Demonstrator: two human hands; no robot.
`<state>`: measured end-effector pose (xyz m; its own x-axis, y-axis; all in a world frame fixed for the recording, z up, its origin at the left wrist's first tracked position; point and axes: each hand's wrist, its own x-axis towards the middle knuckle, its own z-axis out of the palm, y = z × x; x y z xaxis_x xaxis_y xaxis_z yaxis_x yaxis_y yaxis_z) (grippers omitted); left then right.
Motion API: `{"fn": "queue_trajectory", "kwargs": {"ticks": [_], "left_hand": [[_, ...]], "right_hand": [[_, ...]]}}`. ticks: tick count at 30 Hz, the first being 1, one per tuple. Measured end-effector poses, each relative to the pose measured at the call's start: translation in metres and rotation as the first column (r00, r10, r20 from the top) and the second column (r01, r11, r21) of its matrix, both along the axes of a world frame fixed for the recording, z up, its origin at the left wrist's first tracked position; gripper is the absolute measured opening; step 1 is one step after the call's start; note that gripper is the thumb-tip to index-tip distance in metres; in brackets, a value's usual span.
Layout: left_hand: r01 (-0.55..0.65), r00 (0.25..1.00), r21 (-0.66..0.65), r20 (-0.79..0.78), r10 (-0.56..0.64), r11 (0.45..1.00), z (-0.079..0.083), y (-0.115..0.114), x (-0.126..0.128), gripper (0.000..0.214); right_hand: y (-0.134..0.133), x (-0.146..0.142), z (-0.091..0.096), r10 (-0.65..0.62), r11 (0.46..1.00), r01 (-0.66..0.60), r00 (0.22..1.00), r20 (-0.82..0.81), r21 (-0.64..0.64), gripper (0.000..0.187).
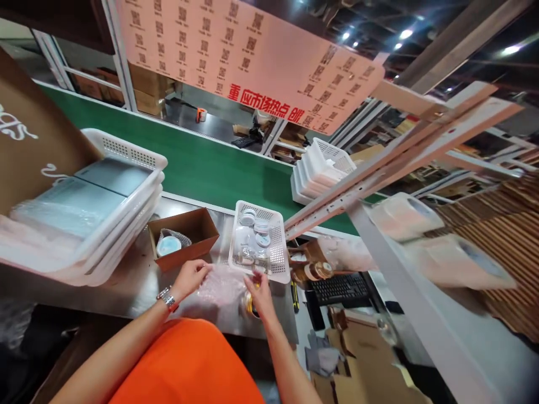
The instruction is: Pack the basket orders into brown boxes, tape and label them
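Note:
A clear, crinkled sheet of plastic wrap [221, 285] stretches between my hands above the metal table. My left hand [191, 279] pinches its left edge. At its right edge are the fingers of my right hand [261, 294], closed on the film. Under the right hand sits a small round yellow-and-dark item [251, 303], partly hidden, its kind unclear. Just beyond my hands stands a white perforated basket [278, 264] with several round white-lidded containers [261, 225]. Left of it, an open cardboard box [202, 230] holds a round light-blue-topped container [169, 245] in bubble wrap.
Stacked white baskets [143, 207] with light-blue boxes [101, 191] stand at the left. A green conveyor belt [202, 163] runs behind the table. To the right are jars [318, 271], a yellow cutter [295, 297], a keyboard [339, 289] and a slanted metal frame [357, 179].

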<state>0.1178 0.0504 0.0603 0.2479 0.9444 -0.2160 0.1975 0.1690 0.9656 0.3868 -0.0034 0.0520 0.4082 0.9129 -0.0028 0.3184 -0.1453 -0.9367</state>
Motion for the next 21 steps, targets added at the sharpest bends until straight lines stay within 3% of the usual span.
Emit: {"fn": "queue_trajectory", "kwargs": {"ticks": [2,4,6,7,9,12,15,17,19,21], "left_hand": [[0.003,1.0,-0.011,-0.009,-0.003,1.0,-0.001,-0.006,0.004,0.043],[0.023,1.0,-0.002,-0.016,-0.023,1.0,-0.003,-0.011,0.012,0.043],[0.037,0.999,0.033,-0.032,-0.036,0.999,-0.008,-0.014,0.019,0.045],[0.041,0.998,0.05,-0.049,-0.038,0.998,-0.011,-0.014,0.02,0.045],[0.033,0.995,0.068,-0.093,-0.026,0.997,-0.018,-0.012,0.019,0.046],[-0.023,0.987,0.078,-0.155,0.035,0.997,-0.027,-0.008,0.011,0.048],[-0.056,0.974,0.105,-0.212,0.078,0.993,-0.031,-0.007,0.008,0.05],[-0.037,0.963,0.125,-0.259,0.069,0.991,-0.03,-0.008,0.01,0.051],[-0.006,0.948,0.137,-0.314,0.049,0.991,-0.026,-0.01,0.014,0.051],[0.014,0.93,0.132,-0.367,0.036,0.991,-0.022,-0.012,0.019,0.053]], "right_hand": [[-0.005,-0.02,0.003,0.057,0.996,-0.065,0.988,0.14,0.056,0.052],[-0.009,-0.046,0.002,0.279,0.96,-0.279,0.948,0.153,-0.023,0.042],[-0.008,-0.068,-0.004,0.455,0.881,-0.455,0.89,-0.032,-0.127,0.044],[-0.006,-0.075,-0.009,0.472,0.858,-0.493,0.867,-0.16,-0.145,0.048],[0.0,-0.075,-0.021,0.417,0.866,-0.484,0.838,-0.352,-0.127,0.054],[0.006,-0.044,-0.039,0.379,0.871,-0.474,0.817,-0.434,-0.132,0.055],[0.022,0.004,-0.049,0.448,0.787,-0.576,0.779,-0.437,-0.219,0.056],[0.047,0.038,-0.051,0.441,0.814,-0.504,0.859,-0.259,-0.288,0.052],[0.085,0.072,-0.049,0.337,0.899,-0.31,0.941,0.037,-0.309,0.049],[0.129,0.104,-0.045,0.229,0.945,-0.147,0.935,0.269,-0.294,0.05]]}}
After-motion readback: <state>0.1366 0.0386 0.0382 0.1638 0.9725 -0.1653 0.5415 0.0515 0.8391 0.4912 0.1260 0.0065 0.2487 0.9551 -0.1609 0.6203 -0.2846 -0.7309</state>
